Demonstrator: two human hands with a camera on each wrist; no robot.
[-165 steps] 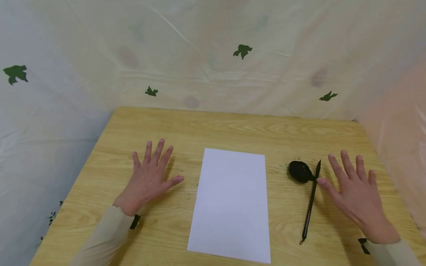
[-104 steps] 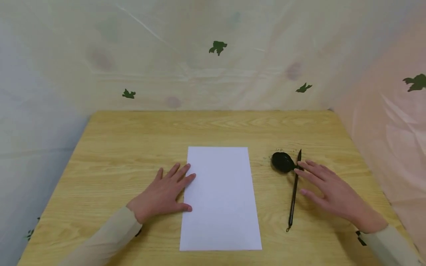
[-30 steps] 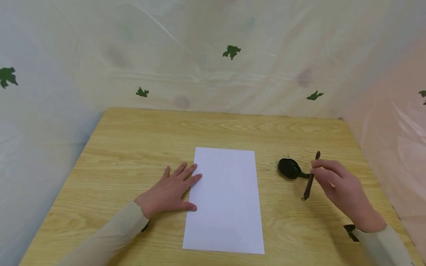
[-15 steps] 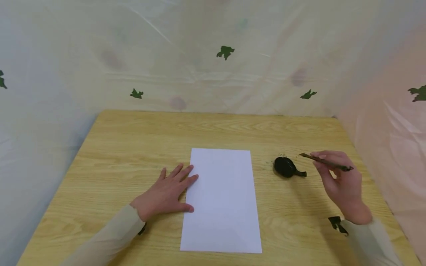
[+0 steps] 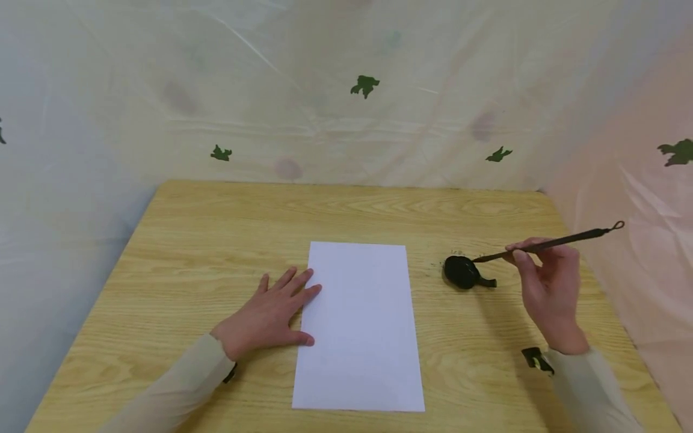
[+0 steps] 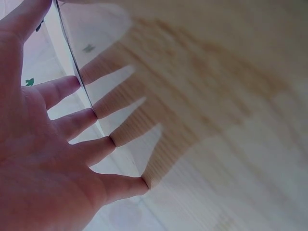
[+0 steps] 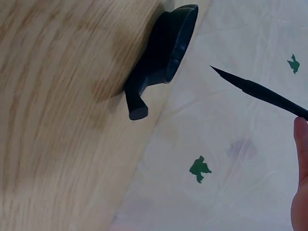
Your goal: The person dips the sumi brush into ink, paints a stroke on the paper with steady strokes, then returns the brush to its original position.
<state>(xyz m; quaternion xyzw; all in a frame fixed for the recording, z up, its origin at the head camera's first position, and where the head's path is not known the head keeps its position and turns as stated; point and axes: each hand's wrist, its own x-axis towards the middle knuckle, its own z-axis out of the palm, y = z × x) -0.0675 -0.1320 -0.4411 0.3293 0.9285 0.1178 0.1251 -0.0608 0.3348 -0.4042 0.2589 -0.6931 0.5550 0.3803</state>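
Observation:
In the head view my left hand (image 5: 265, 322) lies with fingers spread, its fingertips on the left edge of a blank white sheet of paper (image 5: 360, 331). The left wrist view shows that palm (image 6: 43, 154) from below, fingertips against the surface. My right hand (image 5: 552, 288) pinches a dark calligraphy brush (image 5: 563, 240) between thumb and fingers. The looped end of the brush points up and right, its tip down and left. Beside the tip sits a black spoon-shaped dish (image 5: 461, 272) with a short handle; in the right wrist view the pointed bristles (image 7: 226, 77) are apart from the dish (image 7: 168, 43).
Everything lies on a wood-grain table (image 5: 227, 222). Small dark specks show on the wood behind the dish. Pale hanging sheeting (image 5: 303, 90) with green bird shapes encloses the table at the back and both sides.
My left hand has come to the paper's left edge and stayed. My right hand has lifted the brush from across the dish's handle and turned it tip-down toward the dish.

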